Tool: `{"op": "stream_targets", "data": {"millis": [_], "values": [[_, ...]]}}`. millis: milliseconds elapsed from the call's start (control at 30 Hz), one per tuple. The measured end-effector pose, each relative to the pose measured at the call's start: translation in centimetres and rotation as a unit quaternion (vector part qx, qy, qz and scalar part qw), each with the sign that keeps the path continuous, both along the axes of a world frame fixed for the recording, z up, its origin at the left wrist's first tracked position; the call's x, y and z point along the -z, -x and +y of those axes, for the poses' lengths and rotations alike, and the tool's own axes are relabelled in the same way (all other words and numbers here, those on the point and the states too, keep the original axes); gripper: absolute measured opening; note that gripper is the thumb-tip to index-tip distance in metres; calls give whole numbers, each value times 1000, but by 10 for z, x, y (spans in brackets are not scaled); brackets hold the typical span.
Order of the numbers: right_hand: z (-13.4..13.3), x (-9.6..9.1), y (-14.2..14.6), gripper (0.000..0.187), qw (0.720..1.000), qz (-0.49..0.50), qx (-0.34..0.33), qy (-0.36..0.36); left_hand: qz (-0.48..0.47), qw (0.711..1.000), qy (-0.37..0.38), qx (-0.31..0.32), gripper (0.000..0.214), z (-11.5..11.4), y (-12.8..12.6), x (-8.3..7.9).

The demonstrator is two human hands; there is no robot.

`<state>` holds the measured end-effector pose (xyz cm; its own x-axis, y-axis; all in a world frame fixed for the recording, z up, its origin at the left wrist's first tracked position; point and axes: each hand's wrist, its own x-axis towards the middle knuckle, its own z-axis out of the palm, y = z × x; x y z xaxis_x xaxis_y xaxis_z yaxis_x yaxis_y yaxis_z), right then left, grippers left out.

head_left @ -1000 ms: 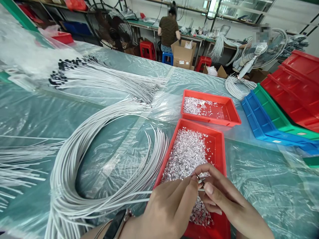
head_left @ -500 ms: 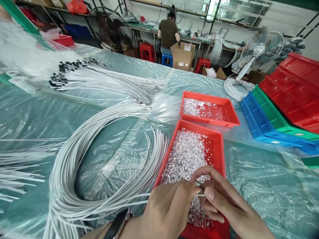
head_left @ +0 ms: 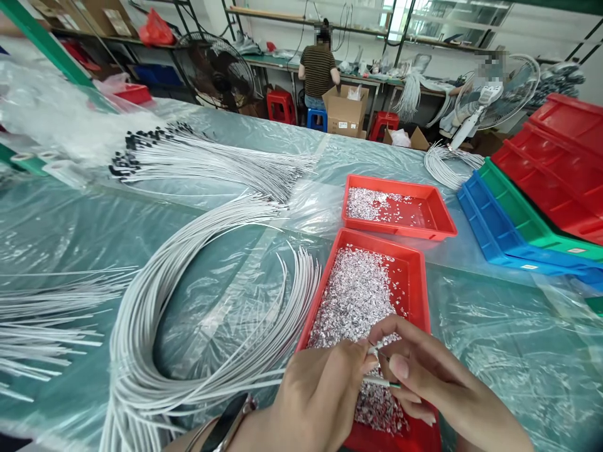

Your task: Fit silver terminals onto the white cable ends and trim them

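Silver terminals (head_left: 353,295) fill the near red tray (head_left: 414,257) at lower centre of the frame, and both hands work just above its near end. The left hand (head_left: 325,389) has its fingers (head_left: 362,355) pinched together on one silver terminal (head_left: 374,348). The right hand (head_left: 443,389) curls its index finger over the pinch, and its thumb seems to press the cable end (head_left: 379,381) against the fingers below.

A second ago the two sets of fingertips met tightly at one spot, with the cable end barely showing between them. Now they have drawn a little apart, and the cable end pokes further right, lying lower than the terminal and apart from it. By this look the two pieces are not yet joined and are being lined up afresh.

That cable runs left under the left hand to the looped white bundle (head_left: 155,301) on the plastic-covered counter (head_left: 494,351). A far red tray (head_left: 443,216) sits beyond.
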<state>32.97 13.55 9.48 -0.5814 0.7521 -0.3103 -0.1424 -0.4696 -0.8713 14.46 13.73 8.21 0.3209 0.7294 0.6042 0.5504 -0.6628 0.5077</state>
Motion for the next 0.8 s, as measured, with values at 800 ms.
{"op": "stream_targets", "data": {"millis": [800], "values": [[2,-7,19,17,976,-106,157,-105,-35,989,121,79,17,2,6,-8]]}}
